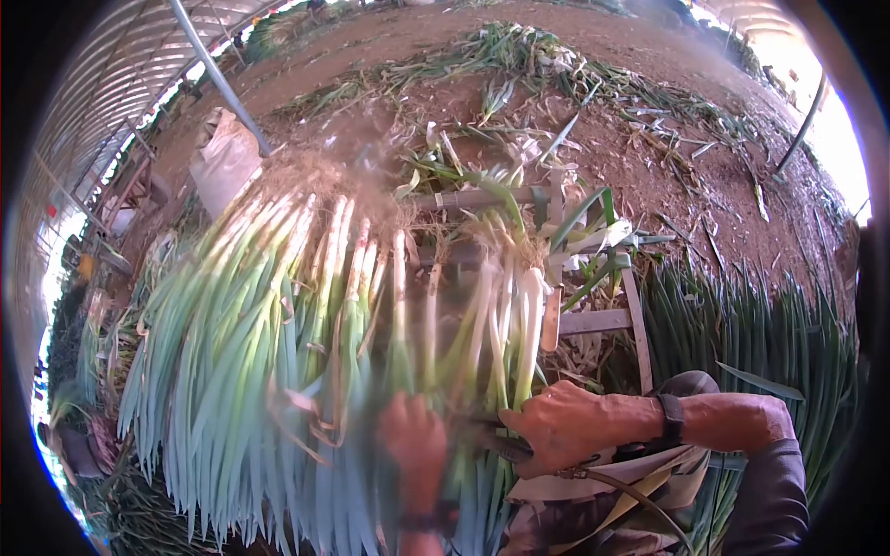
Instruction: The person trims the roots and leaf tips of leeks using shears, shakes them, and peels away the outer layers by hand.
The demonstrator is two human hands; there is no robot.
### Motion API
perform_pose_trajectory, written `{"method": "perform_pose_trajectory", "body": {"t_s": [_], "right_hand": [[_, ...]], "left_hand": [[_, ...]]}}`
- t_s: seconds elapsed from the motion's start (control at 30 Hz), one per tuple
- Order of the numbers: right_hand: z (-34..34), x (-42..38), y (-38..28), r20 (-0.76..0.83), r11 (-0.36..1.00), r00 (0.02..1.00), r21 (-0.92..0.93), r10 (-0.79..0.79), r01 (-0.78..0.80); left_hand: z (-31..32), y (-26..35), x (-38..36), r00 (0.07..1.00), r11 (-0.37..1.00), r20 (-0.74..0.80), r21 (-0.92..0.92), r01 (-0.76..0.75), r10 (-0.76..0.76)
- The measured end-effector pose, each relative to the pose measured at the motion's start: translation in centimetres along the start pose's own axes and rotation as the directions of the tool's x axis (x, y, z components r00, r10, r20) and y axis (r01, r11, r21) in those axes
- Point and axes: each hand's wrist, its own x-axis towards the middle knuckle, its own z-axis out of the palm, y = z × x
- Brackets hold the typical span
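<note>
Many green onions (222, 343) lie side by side, roots away from me and leaves toward me. My left hand (414, 443) is over the leaves near the middle, smeared by motion, so its fingers cannot be made out. To its right, my right hand (561, 428) is closed around something dark, partly hidden by the fingers, beside the stalks. Just beyond that hand stand several white-stemmed onions (528, 324) with pale roots. Both wrists wear dark bands.
A metal and wood frame (593, 322) lies beyond my right hand. More green onions (742, 324) are at the right. A pale sack (225, 162) sits at the upper left near a slanting pole (218, 74). Leaf scraps (519, 51) are strewn over brown soil (371, 46).
</note>
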Motion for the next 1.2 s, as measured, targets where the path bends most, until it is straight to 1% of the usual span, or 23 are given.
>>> {"method": "perform_pose_trajectory", "body": {"t_s": [0.1,0.2,0.27,0.3,0.4,0.47,0.57,0.6,0.67,0.77,0.87,0.97,1.07,1.1,1.2], "right_hand": [[0.7,0.4,0.9,0.071,0.996,0.997,-0.088,0.034,-0.027],[0.1,0.8,0.2,0.079,0.989,0.991,-0.112,0.107,-0.097],[0.4,1.4,0.8,0.042,0.987,0.991,-0.105,0.124,-0.119],[0.6,1.9,1.3,0.023,0.987,0.991,-0.102,0.130,-0.127],[0.8,3.4,2.6,-0.148,0.986,0.985,-0.127,0.090,-0.109],[0.5,4.9,3.4,-0.156,0.987,0.981,-0.094,0.115,-0.131],[0.1,6.7,4.7,-0.169,0.980,0.977,-0.129,0.129,-0.152],[0.0,7.2,5.2,-0.174,0.975,0.976,-0.155,0.129,-0.156],[0.0,8.6,6.0,-0.206,0.976,0.970,-0.149,0.129,-0.162],[-0.2,9.1,6.5,-0.239,0.971,0.958,-0.133,0.161,-0.196],[-0.6,8.1,5.7,-0.226,0.978,0.966,-0.134,0.128,-0.161],[-1.6,4.9,3.8,-0.192,0.977,0.968,-0.103,0.164,-0.186],[-3.4,2.6,1.4,-0.098,0.962,0.964,-0.092,0.249,-0.258],[-3.6,2.3,1.2,-0.052,0.954,0.959,-0.097,0.278,-0.282],[-3.3,1.2,1.3,-0.097,0.959,0.957,-0.052,0.274,-0.280]], "left_hand": [[0.0,-0.1,0.3,0.998,0.999,0.047,0.014,0.029,-0.030],[-0.5,0.3,1.2,0.994,0.998,0.088,-0.010,0.067,-0.066],[-0.2,0.1,1.6,0.991,0.997,0.112,-0.009,0.078,-0.076],[-0.1,0.0,1.7,0.993,0.998,0.103,-0.014,0.057,-0.055],[0.4,0.1,1.5,0.997,1.000,0.073,-0.025,0.004,-0.003],[0.8,0.2,1.7,0.999,0.999,0.031,-0.026,-0.023,0.024],[0.8,0.2,1.8,0.988,0.989,-0.051,0.007,-0.146,0.146],[0.7,0.3,1.8,0.992,0.992,-0.020,0.009,-0.128,0.128],[0.5,0.7,2.1,0.995,0.996,0.043,0.013,-0.093,0.092],[0.2,1.4,2.6,0.997,0.997,0.065,0.064,-0.046,0.042],[0.0,1.7,3.1,0.971,0.996,0.235,0.087,0.023,-0.043],[1.3,1.5,3.3,0.988,0.990,0.150,0.141,-0.001,-0.020],[1.7,2.0,4.6,0.991,0.996,0.106,-0.009,0.088,-0.087],[1.7,2.5,5.4,0.991,0.996,0.112,-0.032,0.078,-0.074],[1.0,4.2,8.9,0.991,0.994,0.123,-0.089,0.062,-0.051]]}}
